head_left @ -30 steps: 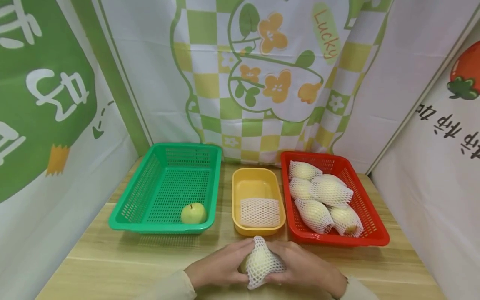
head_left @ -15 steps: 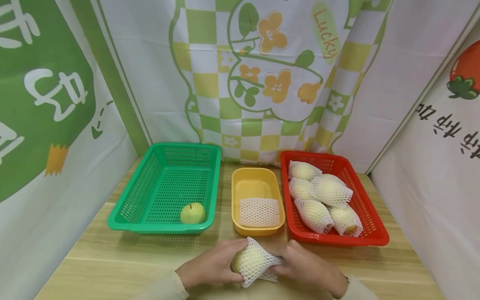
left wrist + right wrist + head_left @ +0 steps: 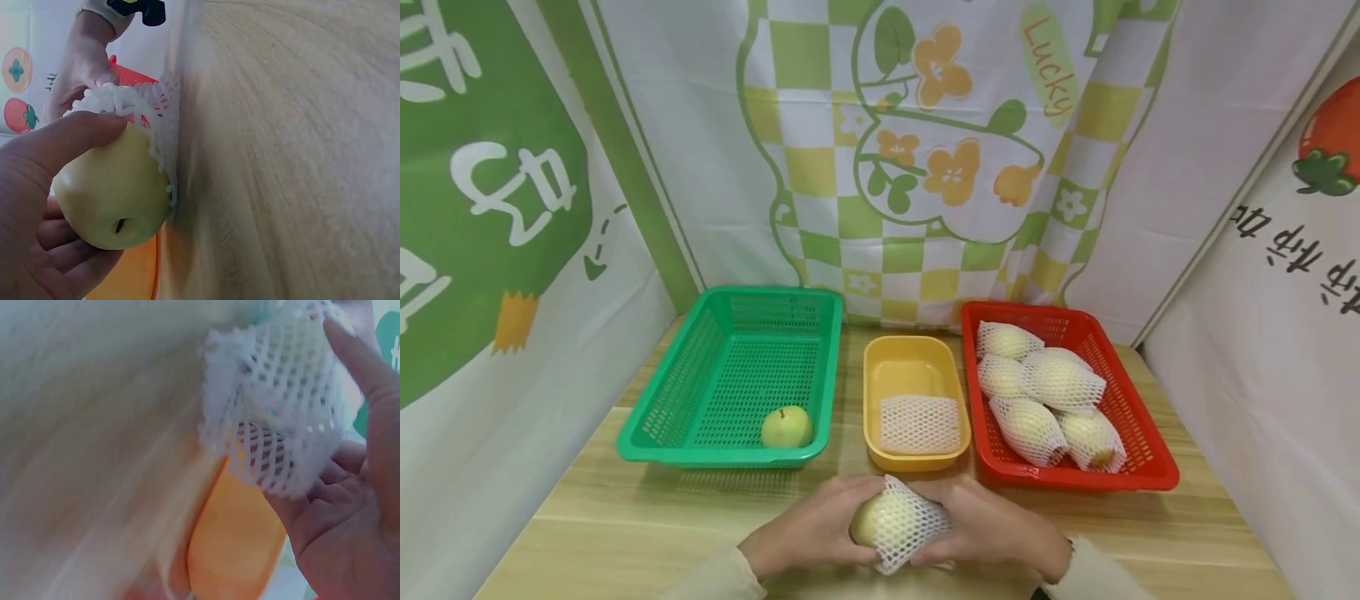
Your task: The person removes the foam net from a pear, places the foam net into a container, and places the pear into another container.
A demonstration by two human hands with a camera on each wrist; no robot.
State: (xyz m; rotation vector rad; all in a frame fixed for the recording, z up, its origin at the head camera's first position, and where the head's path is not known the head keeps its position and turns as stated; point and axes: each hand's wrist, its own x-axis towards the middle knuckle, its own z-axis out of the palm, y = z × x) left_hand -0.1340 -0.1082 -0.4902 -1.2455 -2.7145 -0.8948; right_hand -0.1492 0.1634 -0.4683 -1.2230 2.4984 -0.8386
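Low over the front of the table, both hands hold a round yellow-green pear (image 3: 864,525) partly inside a white foam fruit net (image 3: 904,525). From the left, my left hand (image 3: 811,528) grips the pear's bare end, its thumb above and fingers beneath in the left wrist view, where the pear (image 3: 109,187) shows its stem end. My right hand (image 3: 996,527) holds the net from the right side, thumb and fingers on the mesh. Seen from the right wrist, the foam net (image 3: 281,381) gapes loosely past the fruit. Another bare pear (image 3: 787,427) lies in the green basket (image 3: 730,455).
A yellow tub (image 3: 917,461) stands behind the hands with flat foam nets (image 3: 919,425) inside. To its right, a red basket (image 3: 1075,477) holds several netted pears (image 3: 1028,427). A printed cloth (image 3: 820,167) hangs behind, and the wooden table (image 3: 595,533) extends around the hands.
Both hands and the pear have shifted left. The net has turned so that more of the pear's bare left end shows. Baskets and tub have stayed in place.
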